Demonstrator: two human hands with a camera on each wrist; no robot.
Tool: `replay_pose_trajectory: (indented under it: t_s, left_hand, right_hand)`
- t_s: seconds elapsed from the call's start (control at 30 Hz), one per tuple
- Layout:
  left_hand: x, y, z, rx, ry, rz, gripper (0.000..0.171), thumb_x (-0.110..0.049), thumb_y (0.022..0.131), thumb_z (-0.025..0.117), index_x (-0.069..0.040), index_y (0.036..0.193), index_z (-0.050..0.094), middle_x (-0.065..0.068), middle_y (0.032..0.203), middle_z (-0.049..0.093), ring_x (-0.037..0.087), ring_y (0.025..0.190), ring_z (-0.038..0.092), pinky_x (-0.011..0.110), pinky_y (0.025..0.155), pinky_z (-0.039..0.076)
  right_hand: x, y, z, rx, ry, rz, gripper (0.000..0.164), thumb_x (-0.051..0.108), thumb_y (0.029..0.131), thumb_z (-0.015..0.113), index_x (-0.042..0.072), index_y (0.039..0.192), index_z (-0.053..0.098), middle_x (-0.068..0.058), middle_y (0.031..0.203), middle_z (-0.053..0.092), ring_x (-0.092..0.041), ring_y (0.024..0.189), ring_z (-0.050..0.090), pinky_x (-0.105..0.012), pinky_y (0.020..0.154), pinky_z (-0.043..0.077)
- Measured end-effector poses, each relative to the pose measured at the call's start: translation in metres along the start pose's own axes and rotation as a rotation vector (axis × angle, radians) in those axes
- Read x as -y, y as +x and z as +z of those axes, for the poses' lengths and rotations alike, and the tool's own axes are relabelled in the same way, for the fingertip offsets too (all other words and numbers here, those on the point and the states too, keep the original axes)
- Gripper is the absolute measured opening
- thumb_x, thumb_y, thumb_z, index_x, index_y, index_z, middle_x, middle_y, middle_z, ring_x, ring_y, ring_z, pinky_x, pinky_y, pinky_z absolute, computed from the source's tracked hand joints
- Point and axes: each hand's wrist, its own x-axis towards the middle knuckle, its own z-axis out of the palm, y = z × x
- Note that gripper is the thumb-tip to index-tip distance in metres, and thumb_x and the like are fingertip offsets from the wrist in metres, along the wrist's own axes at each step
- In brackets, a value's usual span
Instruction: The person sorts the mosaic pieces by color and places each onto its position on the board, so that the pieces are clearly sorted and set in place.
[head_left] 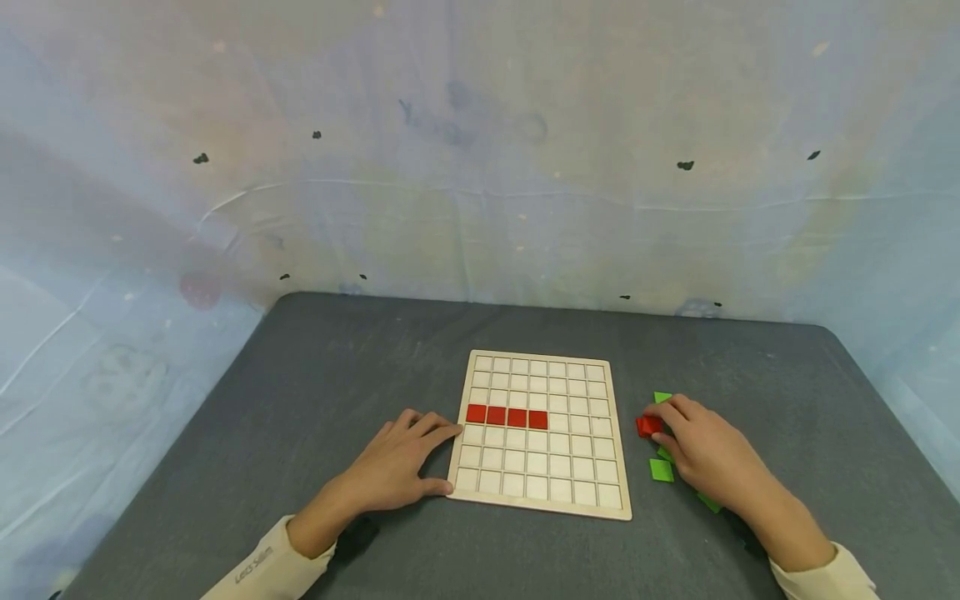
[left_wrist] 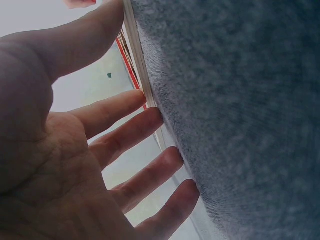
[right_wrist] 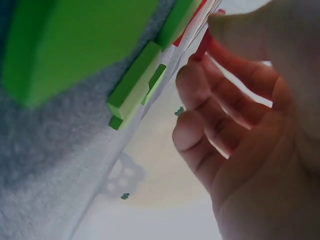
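Observation:
A pale wooden grid board point(head_left: 540, 510) lies on the dark table, with several red square tiles point(head_left: 517, 417) side by side in one of its rows from the left edge. My left hand point(head_left: 397, 465) rests against the board's left edge, thumb and fingers spread; in the left wrist view the fingertips point(left_wrist: 152, 117) meet the edge. To the right of the board, my right hand point(head_left: 708, 450) pinches a red tile point(right_wrist: 202, 46) between thumb and forefinger. Another bit of red shows beside that tile in the head view. Green tiles point(head_left: 661, 471) lie around and partly under this hand.
The grey-black table point(head_left: 360, 358) has rounded far corners. A pale patterned cloth point(head_left: 480, 167) hangs behind and at both sides of it. Close to the right wrist camera, several green tiles point(right_wrist: 135, 82) lie on the table surface.

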Motion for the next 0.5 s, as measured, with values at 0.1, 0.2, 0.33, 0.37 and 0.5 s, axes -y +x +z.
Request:
replay_pose_trajectory:
  t_s: [0.1,0.2,0.33,0.37,0.5]
  left_hand:
    - [0.0004,-0.0003,0.0004,0.000,-0.002,-0.001,0.070,-0.043,0.083,0.079,-0.023,0.145,0.052,-0.002,0.137,0.053,0.024,0.120,0.046,0.054,0.095,0.041]
    - [0.0004,-0.0009,0.0002,-0.002,-0.001,0.001,0.070,-0.043,0.083,0.079,-0.023,0.145,0.052,-0.002,0.137,0.053,0.024,0.119,0.046,0.053,0.093,0.041]
    - [0.0002,-0.0011,-0.0001,-0.002,0.001,-0.001,0.070,-0.044,0.083,0.079,-0.023,0.145,0.052,-0.002,0.137,0.052,0.022,0.118,0.046,0.052,0.093,0.041]
    - [0.0002,-0.0010,0.0000,-0.001,0.001,-0.002,0.070,-0.044,0.083,0.079,-0.023,0.145,0.052,-0.003,0.137,0.052,0.022,0.118,0.046,0.052,0.093,0.041]
    - [0.0000,-0.0008,0.0009,0.004,-0.004,-0.003,0.070,-0.043,0.083,0.079,-0.023,0.145,0.052,-0.002,0.138,0.052,0.023,0.119,0.046,0.053,0.095,0.041]
  right_hand:
    - [0.0026,-0.0003,0.0011,0.008,0.011,-0.003,0.030,0.018,0.089,0.074,0.013,0.118,0.065,-0.002,0.107,0.063,-0.013,0.082,0.060,-0.035,0.068,0.050]
    - [0.0041,-0.0006,0.0013,0.006,0.030,-0.006,0.031,0.018,0.089,0.075,0.014,0.119,0.065,0.000,0.107,0.062,-0.012,0.083,0.060,-0.034,0.068,0.050]
    - [0.0061,-0.0002,0.0012,-0.005,0.048,-0.016,0.030,0.019,0.090,0.074,0.015,0.119,0.065,0.003,0.104,0.060,-0.007,0.079,0.056,-0.031,0.066,0.047]
    - [0.0066,-0.0001,0.0013,-0.008,0.050,-0.017,0.030,0.019,0.090,0.074,0.015,0.119,0.065,0.004,0.103,0.060,-0.005,0.078,0.054,-0.030,0.065,0.047]
    - [0.0086,-0.0004,0.0025,-0.002,0.064,-0.001,0.029,0.021,0.091,0.073,0.016,0.119,0.065,0.005,0.103,0.060,-0.005,0.077,0.052,-0.029,0.065,0.045]
